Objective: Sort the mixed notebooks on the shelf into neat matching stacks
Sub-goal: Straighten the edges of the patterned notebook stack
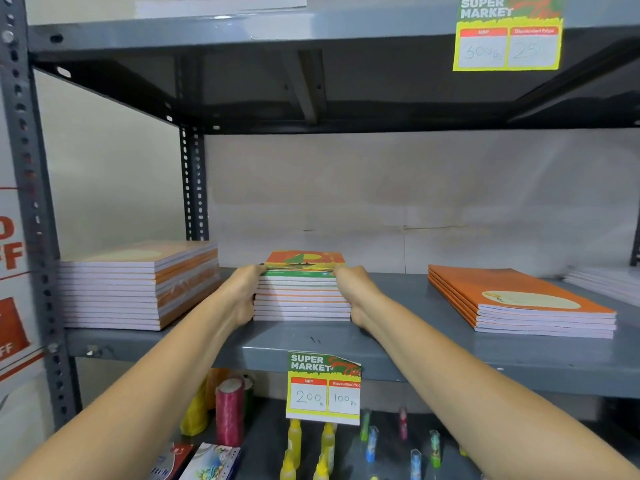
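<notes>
Soft, even indoor light — no harsh glare. Deep shadow sits under the grey metal upper shelf. Edges bow with wide-angle distortion — slightly blurred.

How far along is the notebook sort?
Mostly done, it seems. Done: a squared left stack and an orange right stack on the shelf. In hand: left hand and right hand press the sides of the middle stack, squaring it. Left: a pale pile at far right, too blurred to judge.
</notes>
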